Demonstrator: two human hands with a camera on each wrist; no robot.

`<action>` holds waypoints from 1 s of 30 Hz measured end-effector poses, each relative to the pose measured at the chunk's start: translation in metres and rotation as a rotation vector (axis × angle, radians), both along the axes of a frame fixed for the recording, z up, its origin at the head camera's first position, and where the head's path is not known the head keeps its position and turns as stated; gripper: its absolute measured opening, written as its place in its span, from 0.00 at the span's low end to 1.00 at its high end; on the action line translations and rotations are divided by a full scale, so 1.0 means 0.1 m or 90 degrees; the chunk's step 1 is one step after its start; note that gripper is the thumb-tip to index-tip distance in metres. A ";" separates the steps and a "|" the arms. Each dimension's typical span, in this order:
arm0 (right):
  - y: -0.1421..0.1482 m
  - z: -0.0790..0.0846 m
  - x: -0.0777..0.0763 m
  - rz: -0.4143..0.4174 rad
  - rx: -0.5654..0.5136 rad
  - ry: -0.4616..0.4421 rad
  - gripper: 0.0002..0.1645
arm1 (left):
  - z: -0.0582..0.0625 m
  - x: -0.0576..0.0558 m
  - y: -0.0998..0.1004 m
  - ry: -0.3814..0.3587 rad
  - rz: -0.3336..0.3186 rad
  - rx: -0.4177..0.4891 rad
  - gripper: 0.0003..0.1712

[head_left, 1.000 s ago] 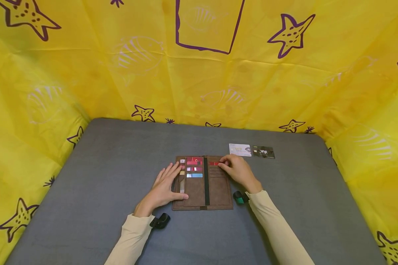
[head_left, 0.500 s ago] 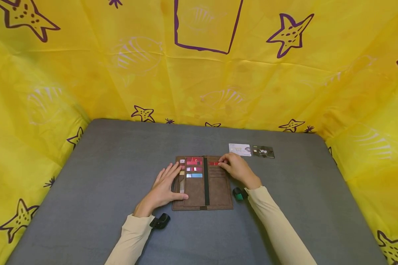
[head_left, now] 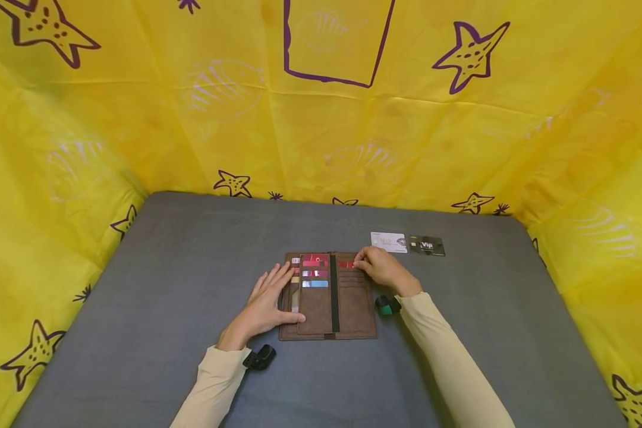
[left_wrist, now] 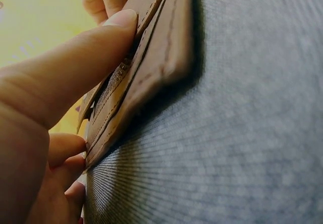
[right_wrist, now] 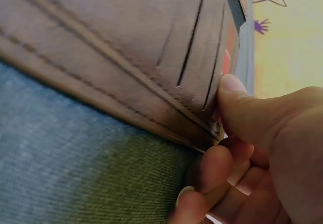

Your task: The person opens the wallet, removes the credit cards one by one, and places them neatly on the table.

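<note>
In the head view, an open brown wallet [head_left: 355, 312] lies on the grey worktop [head_left: 492, 321]; my left grip [head_left: 264, 303] spreads over its left side, my right grip [head_left: 385, 270] pinches a red card [head_left: 345, 264] in its far right slot. A white VIP card [head_left: 389, 242] and black Vip card [head_left: 427, 245] lie beyond. At my left wrist, my thumb [left_wrist: 96, 52] touches the wallet; at my right, stitched slots show.

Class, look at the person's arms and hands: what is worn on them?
The left sleeve and right sleeve are long, plain and cream. The left hand and right hand wear no gloves. A small black device sits at the left wrist; a black-and-green device sits at the right.
</note>
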State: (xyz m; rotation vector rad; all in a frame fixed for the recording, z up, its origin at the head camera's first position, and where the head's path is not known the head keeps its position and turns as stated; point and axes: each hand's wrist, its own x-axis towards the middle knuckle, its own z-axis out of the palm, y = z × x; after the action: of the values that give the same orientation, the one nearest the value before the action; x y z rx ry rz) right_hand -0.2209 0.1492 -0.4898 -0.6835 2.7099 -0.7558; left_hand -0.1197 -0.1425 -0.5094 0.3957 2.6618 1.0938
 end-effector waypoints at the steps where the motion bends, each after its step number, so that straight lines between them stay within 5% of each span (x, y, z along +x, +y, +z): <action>1: 0.00 0.01 0.00 0.002 0.000 -0.007 0.08 | 0.00 0.00 0.00 0.000 -0.001 -0.001 0.63; 14: -0.03 -0.01 -0.08 -0.041 -0.030 0.017 0.11 | -0.02 0.00 0.01 0.004 -0.006 0.003 0.64; 30: -0.01 -0.02 -0.12 -0.009 -0.055 0.034 0.09 | -0.02 -0.01 -0.01 0.009 -0.004 -0.001 0.63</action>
State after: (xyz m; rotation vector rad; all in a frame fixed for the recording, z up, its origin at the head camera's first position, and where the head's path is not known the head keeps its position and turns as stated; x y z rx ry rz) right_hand -0.2333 0.1480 -0.4914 -0.7140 2.7471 -0.8754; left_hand -0.1203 -0.1436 -0.5110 0.4118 2.6714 1.0916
